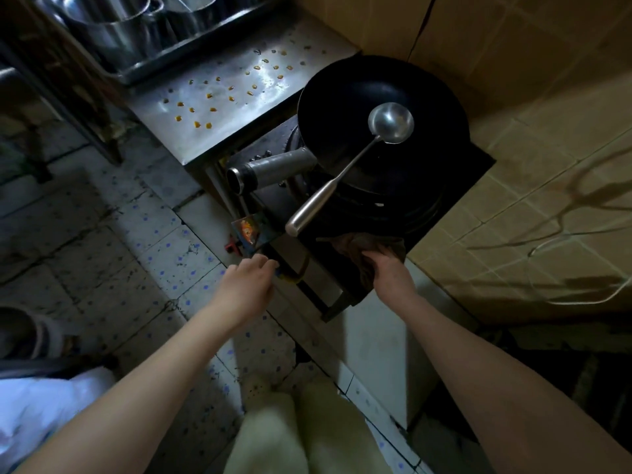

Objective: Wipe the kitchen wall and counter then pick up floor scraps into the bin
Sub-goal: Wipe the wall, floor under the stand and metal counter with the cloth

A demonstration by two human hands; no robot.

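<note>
Cloth [366, 249] gripped at the stove [473, 165] front; ladle [391, 122] at risk
The brown cloth is clutched by the right hand [390, 273]; the left hand [248, 278] is held loosely curled, nothing in it; the ladle, propped in the otherwise empty wok [338, 104], could be knocked out as the cloth is raised past its handle; yellow bits [212, 109] could be swept off the counter [239, 131]; the contents of the pots [113, 32] are hidden.

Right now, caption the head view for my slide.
Right hand grips a rag at the stove front; a ladle rests in the wok; orange scraps dot the counter.
</note>
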